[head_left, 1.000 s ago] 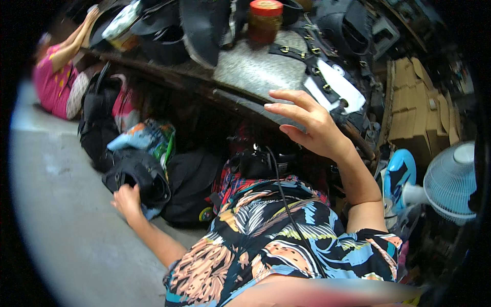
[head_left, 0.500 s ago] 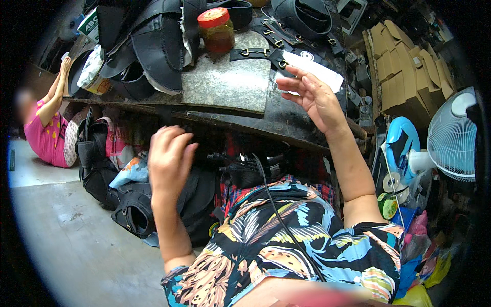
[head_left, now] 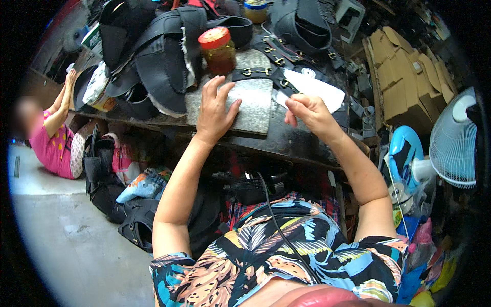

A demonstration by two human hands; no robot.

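My left hand [head_left: 215,113] is at the near side of a grey stone slab [head_left: 255,110], fingers spread and holding nothing. My right hand [head_left: 309,113] is pinched closed beside the slab's right edge. From its fingertips a short, flat, pale piece [head_left: 280,99] points left; its kind I cannot make out. Just beyond that hand lies a white sheet [head_left: 325,93]. A black strap with brass-coloured buckles [head_left: 252,72] runs across the far part of the slab. Behind my left hand a red-lidded jar [head_left: 218,51] of dark brownish contents stands upright.
Black sewn pieces [head_left: 161,77] are heaped on the left of the dark worktable [head_left: 294,138], another black piece [head_left: 302,25] at the back. Folded cardboard [head_left: 409,77] and a fan [head_left: 452,138] stand right. Black bags [head_left: 138,220] lie below left. Another person [head_left: 53,138] sits far left.
My left hand has moved up and right, from in front of the table to the slab. My right hand has come down slightly, its fingers now pinched around a pale piece.
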